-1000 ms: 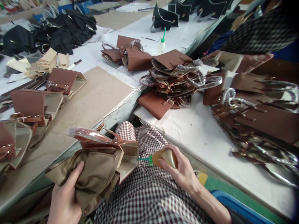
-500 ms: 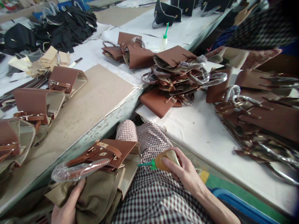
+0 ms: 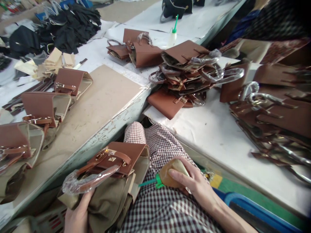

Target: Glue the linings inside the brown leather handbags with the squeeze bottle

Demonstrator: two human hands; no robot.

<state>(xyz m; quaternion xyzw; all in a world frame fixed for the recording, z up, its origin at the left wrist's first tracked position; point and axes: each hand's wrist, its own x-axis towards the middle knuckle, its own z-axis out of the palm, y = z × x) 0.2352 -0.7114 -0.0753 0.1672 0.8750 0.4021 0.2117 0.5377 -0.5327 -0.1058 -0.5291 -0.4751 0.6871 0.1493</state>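
Observation:
On my lap lies a brown handbag, its olive lining pulled out and its handle wrapped in clear plastic. My left hand grips the bag by the lining, just below the wrapped handle; part of the fingers is hidden under the cloth. Closed round a squeeze bottle of amber liquid, perhaps glue, is my right hand. The bottle's green nozzle points left, with its tip at the side edge of the bag. Whether the tip touches the edge I cannot tell.
Several brown bags stand in a row on the left table. A pile of brown bags lies ahead, and another stack at right. Farther off are a white bottle and black pieces. A person's checked sleeve shows at top right.
The bottle's nozzle has moved slightly left and down relative to the bag, onto its side edge. The whole view has shifted a little. Both hands keep their hold.

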